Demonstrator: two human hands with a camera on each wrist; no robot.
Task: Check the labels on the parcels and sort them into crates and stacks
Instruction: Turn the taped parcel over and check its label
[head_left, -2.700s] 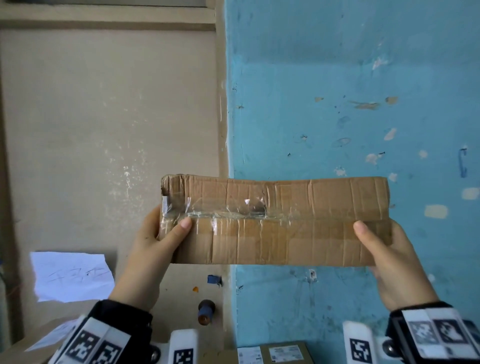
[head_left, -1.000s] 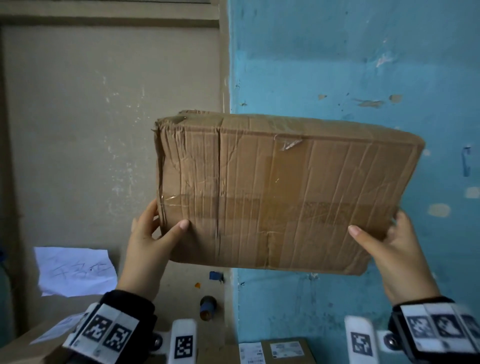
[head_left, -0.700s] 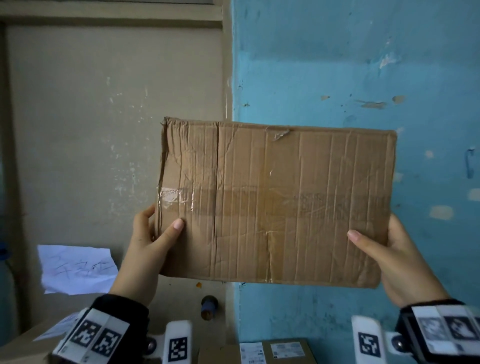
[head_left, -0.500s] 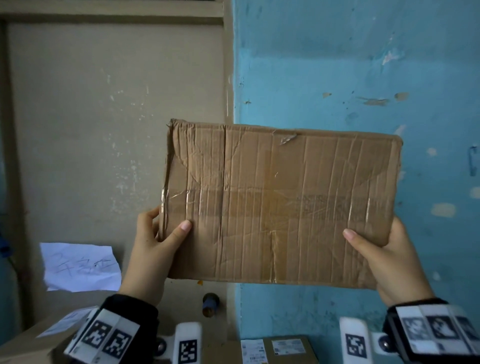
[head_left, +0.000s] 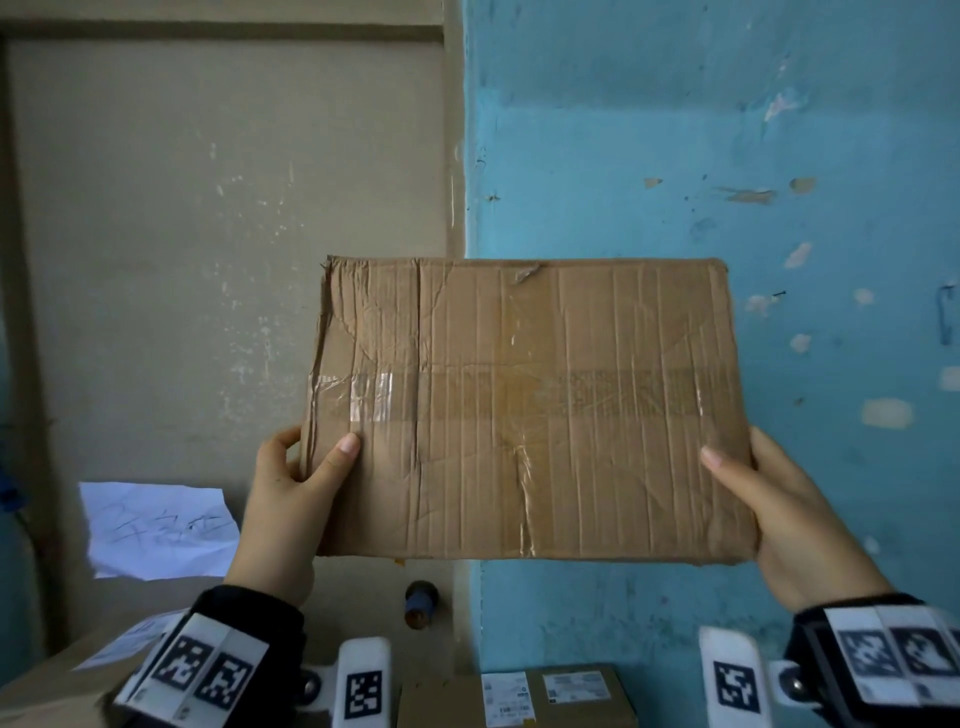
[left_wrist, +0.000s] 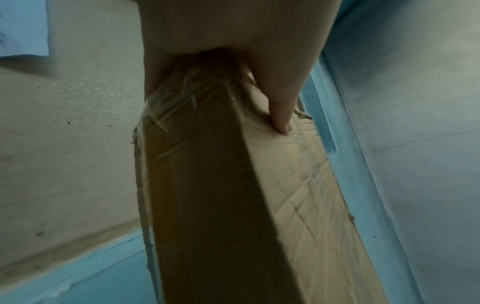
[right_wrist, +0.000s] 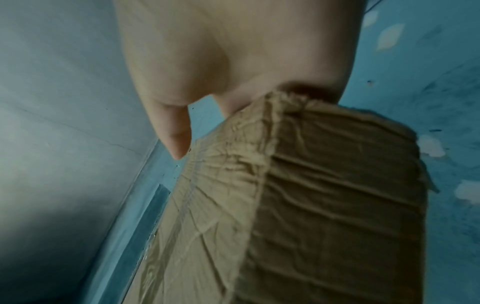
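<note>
A flat brown cardboard parcel (head_left: 527, 410), creased and closed with clear tape, is held up in the air in front of the wall, where the beige part meets the blue painted part. Its wide face is turned to the camera and no label shows on this face.

The left hand (head_left: 291, 499) grips the lower left corner: the thumb lies on the front face, and the fingers (head_left: 283, 441) go behind the edge. The right hand (head_left: 789, 514) grips the lower right corner in the same way. In the right wrist view the thumb (right_wrist: 176, 142) seems slightly away from the cardboard, so I cannot tell if it presses there.

Below the parcel, a small brown box with white labels (head_left: 550, 693) lies at the bottom edge. On the left there is a white paper sheet with handwriting (head_left: 156, 530), above another cardboard box (head_left: 62, 680).
</note>
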